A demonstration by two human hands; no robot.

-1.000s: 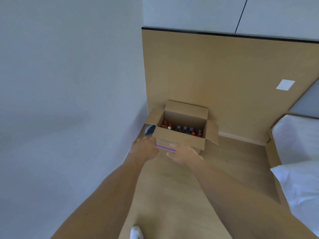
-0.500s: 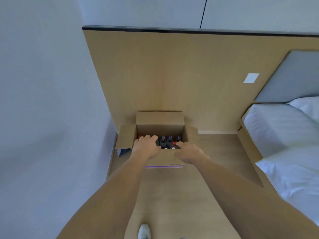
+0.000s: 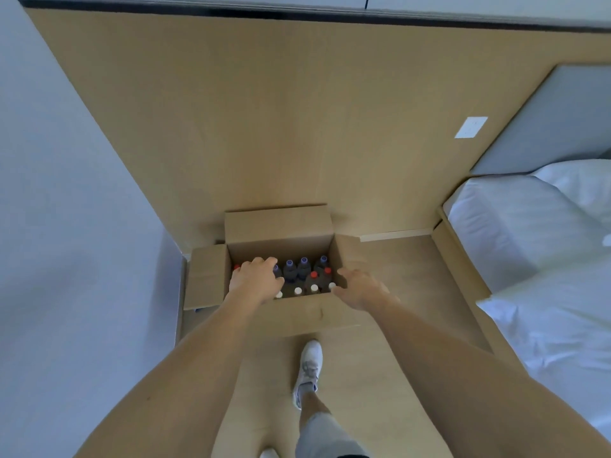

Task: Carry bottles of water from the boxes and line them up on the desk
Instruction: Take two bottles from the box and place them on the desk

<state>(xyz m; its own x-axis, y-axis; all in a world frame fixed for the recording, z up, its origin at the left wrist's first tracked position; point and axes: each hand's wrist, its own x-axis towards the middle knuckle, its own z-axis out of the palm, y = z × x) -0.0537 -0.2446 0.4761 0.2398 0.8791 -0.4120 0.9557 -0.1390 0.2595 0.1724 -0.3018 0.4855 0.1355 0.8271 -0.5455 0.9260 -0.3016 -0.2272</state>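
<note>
Left hand (image 3: 256,279) reaches into box (image 3: 281,226), fingers curled down over bottles (image 3: 299,274) at left side; can't tell if it grips one. Right hand (image 3: 358,287) hovers at box's right edge, fingers spread, holding nothing. Bottles stand upright inside w/ purple, red, white caps. Box sits on floor (image 3: 396,276) by wood panel; shoe (image 3: 309,366) just behind, bed (image 3: 529,233) to right.

left hand (image 3: 256,279) now inside box (image 3: 279,226), over bottles (image 3: 299,276) | right hand (image 3: 358,287) reached box's right edge
</note>
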